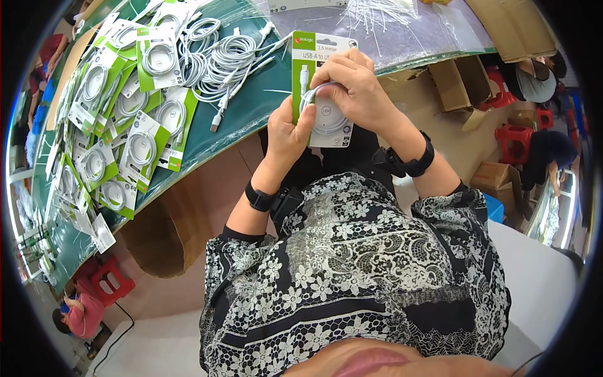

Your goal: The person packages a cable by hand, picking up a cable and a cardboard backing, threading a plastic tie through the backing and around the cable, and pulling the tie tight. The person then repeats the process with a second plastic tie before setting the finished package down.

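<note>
In front of my chest, above the table edge, I hold up a green and white packaging card (319, 45). A coiled light-grey USB cable (328, 130) lies against its front, with one plug at the card's left side. My left hand (289, 133) is closed on the card's left edge, its thumb on the coil. My right hand (357, 87) is closed over the upper part of the coil, thumb and curled fingers gripping the cable against the card. Those fingers hide part of the card and coil.
Carded cables (139, 147) are heaped on the green table (196, 139) at left, beside a tangle of loose grey cables (235, 56). Thin white ties (375, 17) lie at the back. Cardboard boxes (457, 81) and red stools (512, 143) stand at right, with people farther off.
</note>
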